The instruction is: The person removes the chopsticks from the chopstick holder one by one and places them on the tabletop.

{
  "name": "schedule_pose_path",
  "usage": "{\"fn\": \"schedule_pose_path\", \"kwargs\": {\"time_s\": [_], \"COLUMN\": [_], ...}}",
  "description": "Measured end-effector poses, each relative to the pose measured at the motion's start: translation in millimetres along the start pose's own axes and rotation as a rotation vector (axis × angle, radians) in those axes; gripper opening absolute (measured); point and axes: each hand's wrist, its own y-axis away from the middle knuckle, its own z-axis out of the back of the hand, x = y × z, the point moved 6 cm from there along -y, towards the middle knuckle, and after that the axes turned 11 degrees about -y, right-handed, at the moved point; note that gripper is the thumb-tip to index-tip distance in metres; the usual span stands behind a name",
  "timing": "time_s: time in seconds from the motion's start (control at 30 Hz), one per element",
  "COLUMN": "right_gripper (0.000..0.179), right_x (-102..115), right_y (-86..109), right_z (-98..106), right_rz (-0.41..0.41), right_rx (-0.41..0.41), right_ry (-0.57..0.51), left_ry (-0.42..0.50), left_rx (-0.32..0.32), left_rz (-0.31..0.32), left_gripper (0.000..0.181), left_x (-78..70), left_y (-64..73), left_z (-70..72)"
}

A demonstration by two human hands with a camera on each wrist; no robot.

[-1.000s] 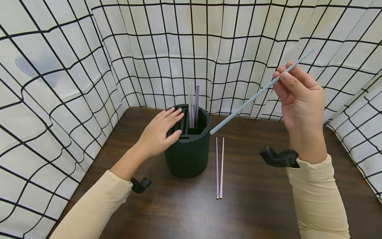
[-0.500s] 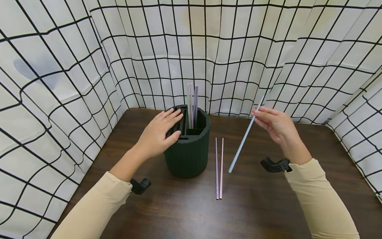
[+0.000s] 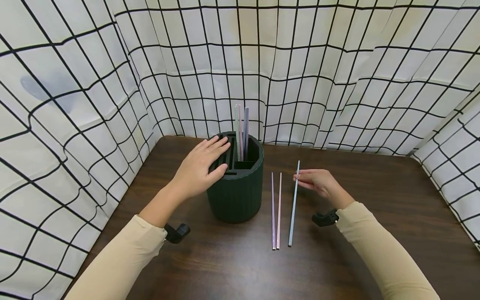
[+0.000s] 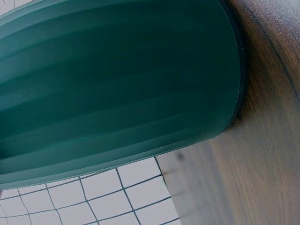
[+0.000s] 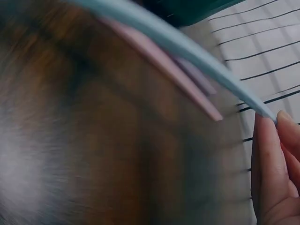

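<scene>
My right hand (image 3: 318, 182) pinches a light blue chopstick (image 3: 294, 204) near its thin far end, just right of two others. Those two, a purple chopstick (image 3: 273, 208) and a pink chopstick (image 3: 279, 208), lie on the table with their near ends together. In the right wrist view the thumb and fingers (image 5: 271, 159) grip the blue chopstick's tip. The left hand (image 3: 200, 166) rests on top of a dark green utensil holder (image 3: 236, 200), fingers spread over its slotted part. Several chopsticks (image 3: 240, 133) stand upright in the holder's open right compartment.
A dark brown wooden table (image 3: 232, 266) carries everything. White cloth with a black grid pattern (image 3: 300, 75) hangs behind the table and along both sides. Black wrist cameras (image 3: 176, 233) sit at both cuffs.
My right hand has come down and left from high on the right, bringing the blue chopstick from a raised slant to beside the pair. The left hand stays on the holder.
</scene>
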Motion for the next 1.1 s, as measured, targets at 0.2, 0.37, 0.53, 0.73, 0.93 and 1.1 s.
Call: {"fn": "schedule_pose_path", "kwargs": {"time_s": [0.2, 0.37, 0.53, 0.73, 0.93, 1.1], "right_gripper": [0.052, 0.046, 0.039, 0.036, 0.034, 0.036], "right_x": [-22, -26, -22, -22, -20, -15], "right_y": [-12.0, -14.4, -11.8, -9.9, -10.7, -9.8], "right_z": [4, 4, 0, -4, -2, 0], "right_rz": [-0.041, -0.016, 0.023, 0.076, 0.124, 0.123], "right_rx": [-0.037, -0.114, -0.204, -0.243, -0.312, -0.315], "right_ry": [0.007, 0.048, 0.137, 0.15, 0.281, 0.298], "left_ry": [0.001, -0.001, 0.001, 0.0, -0.005, -0.004], "left_rx": [0.006, 0.004, 0.0, -0.002, -0.002, -0.004], "left_rz": [0.004, 0.006, 0.004, 0.002, 0.001, -0.001], "left_gripper": [0.06, 0.06, 0.06, 0.06, 0.06, 0.06], "left_x": [0.2, -0.1, -0.6, -0.8, 0.5, -0.1], "left_y": [1.3, 1.9, 2.2, 1.5, 0.1, -0.2], "left_z": [-0.9, -0.6, 0.0, 0.0, 0.0, 0.0]}}
